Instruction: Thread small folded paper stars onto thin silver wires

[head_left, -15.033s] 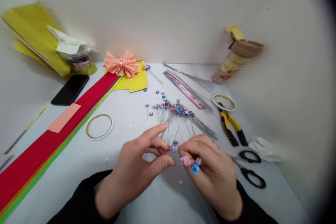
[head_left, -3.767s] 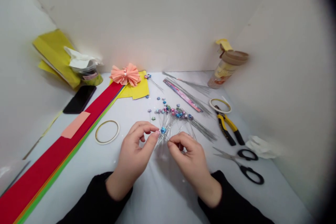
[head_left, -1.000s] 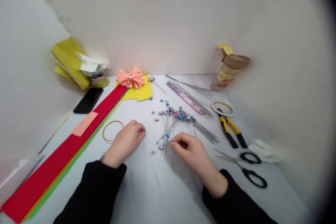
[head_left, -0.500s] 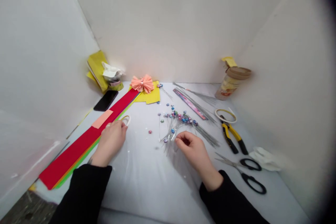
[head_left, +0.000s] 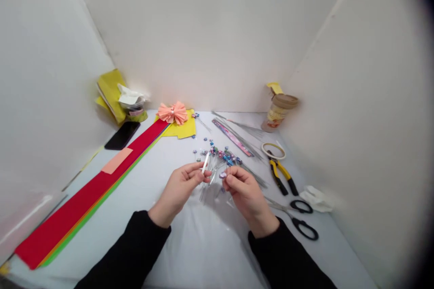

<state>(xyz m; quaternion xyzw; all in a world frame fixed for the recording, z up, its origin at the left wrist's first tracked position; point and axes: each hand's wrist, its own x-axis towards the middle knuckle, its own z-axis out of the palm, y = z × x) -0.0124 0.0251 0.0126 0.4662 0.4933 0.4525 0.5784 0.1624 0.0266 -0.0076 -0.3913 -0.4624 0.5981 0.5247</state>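
Well, both hands pinch small things above the wire bunch

The left hand (head_left: 178, 196) has thumb and fingers closed on a narrow white strip (head_left: 205, 162), whose end stands up past the fingertips. The right hand (head_left: 247, 198) is closed also, and its fingertips pinch a small lilac paper star (head_left: 223, 174); I cannot tell if a wire is under it. Just ahead of the fingers lies a bunch of thin wires (head_left: 220, 165) with paper stars on the tips. The step in hand seems to be fine fingertip work, so the next move calls for small, slow motion near these wire ends. Below the fingers, the white work surface (head_left: 203, 244) runs toward the body. Well left of them lies the edge of a red paper stack (head_left: 91, 189); right of them are scissors (head_left: 301, 226).
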